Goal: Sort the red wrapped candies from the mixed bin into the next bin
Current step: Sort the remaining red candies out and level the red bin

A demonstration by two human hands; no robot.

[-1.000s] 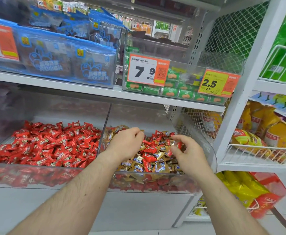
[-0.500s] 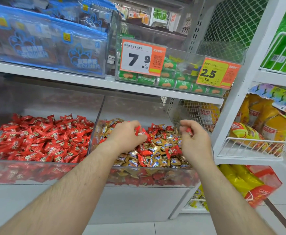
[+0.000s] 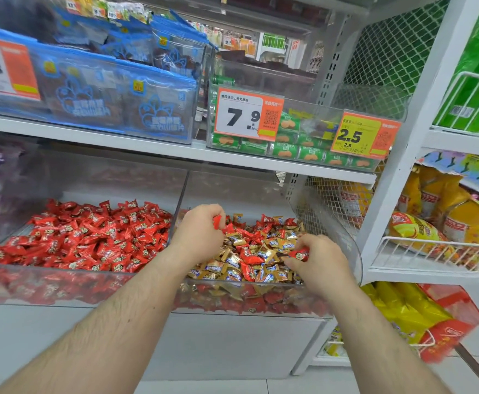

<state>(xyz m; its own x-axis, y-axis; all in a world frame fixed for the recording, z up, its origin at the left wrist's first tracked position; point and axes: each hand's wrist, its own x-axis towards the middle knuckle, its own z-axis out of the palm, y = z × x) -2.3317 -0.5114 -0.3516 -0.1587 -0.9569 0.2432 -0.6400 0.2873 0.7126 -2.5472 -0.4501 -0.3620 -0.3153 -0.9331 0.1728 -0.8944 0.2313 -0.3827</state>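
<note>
Right hand [image 3: 315, 263] lowered, now pinching red candy [image 3: 299, 255]

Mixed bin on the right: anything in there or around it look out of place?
Yes: red wrapped candies lie scattered among the gold wrapped candies in the clear plastic mixed bin, though the clear bin of red candies sits beside it. Each hand grips red ones: left hand, right hand. Nothing spilled or damaged.
</note>
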